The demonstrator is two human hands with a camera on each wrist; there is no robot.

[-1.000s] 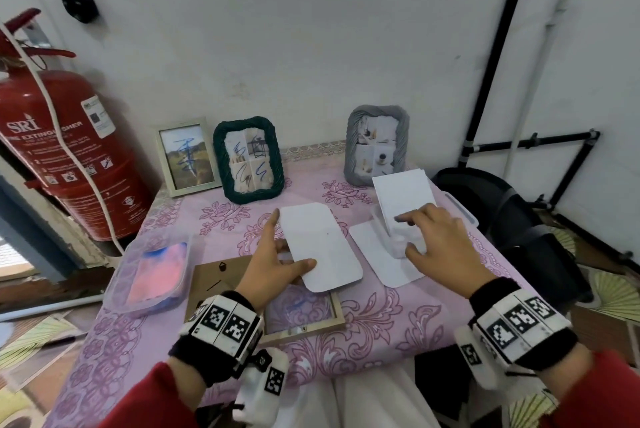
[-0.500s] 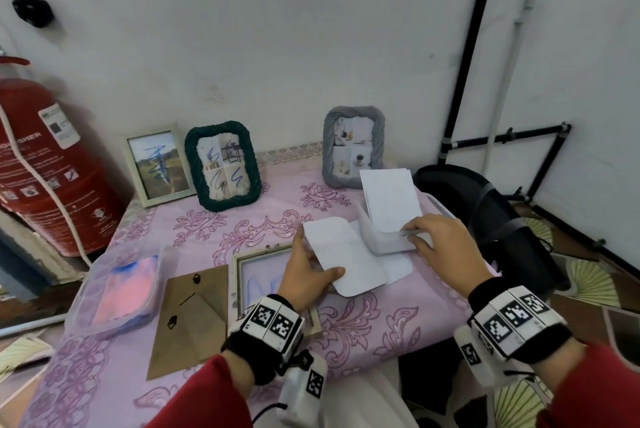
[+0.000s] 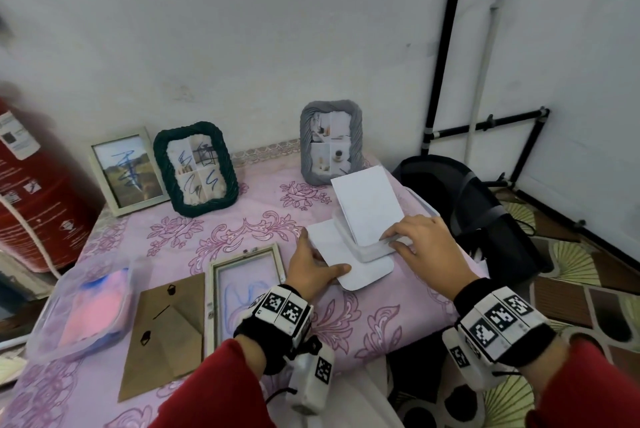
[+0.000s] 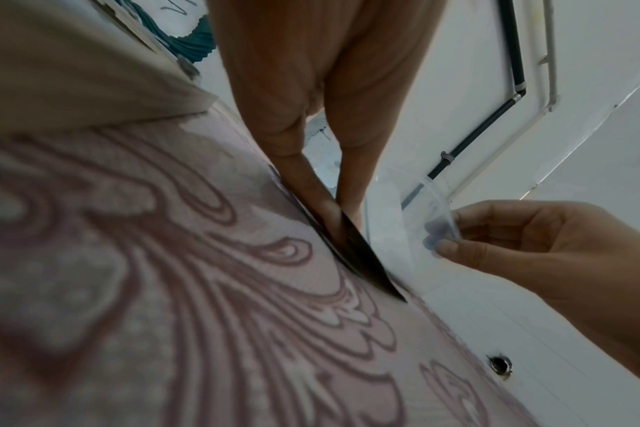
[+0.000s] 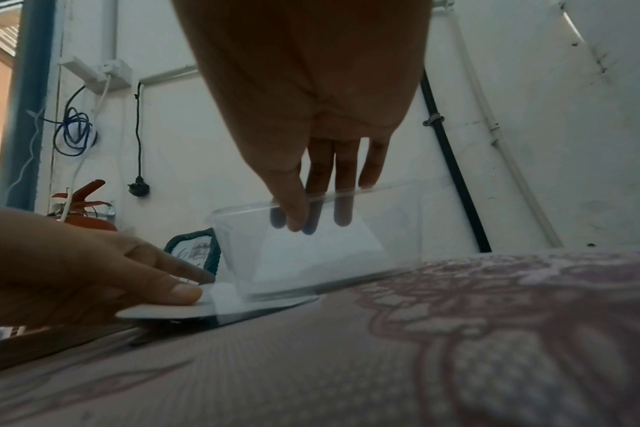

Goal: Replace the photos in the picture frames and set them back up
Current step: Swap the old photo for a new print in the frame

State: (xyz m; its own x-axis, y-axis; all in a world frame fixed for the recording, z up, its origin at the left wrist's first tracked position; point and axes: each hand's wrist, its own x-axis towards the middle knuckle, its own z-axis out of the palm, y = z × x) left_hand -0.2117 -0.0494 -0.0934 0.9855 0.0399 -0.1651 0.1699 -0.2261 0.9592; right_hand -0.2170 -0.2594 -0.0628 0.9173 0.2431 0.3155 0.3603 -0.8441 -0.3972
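An empty light wooden frame (image 3: 213,292) lies flat on the pink cloth, and its brown cardboard back (image 3: 166,334) lies to its left. My left hand (image 3: 325,263) pinches the near edge of a white round-cornered photo (image 3: 332,247), thumb on top, low over the cloth; the left wrist view shows this hand (image 4: 333,213) at the sheet's edge. My right hand (image 3: 391,242) pinches the rim of a small clear container (image 3: 367,252), thumb outside and fingers inside (image 5: 303,219). A white card (image 3: 367,206) stands tilted in that container (image 5: 391,231).
Three frames stand along the wall: a pale one (image 3: 126,171), a dark green one (image 3: 195,168) and a grey one (image 3: 330,143). A clear lidded box (image 3: 83,310) with pink contents sits front left. A red fire extinguisher (image 3: 31,206) stands left, a black bag (image 3: 485,213) right.
My left hand has carried the white photo rightward, off the empty frame and against the container. My right hand has stayed at the container. The head view has turned to the right.
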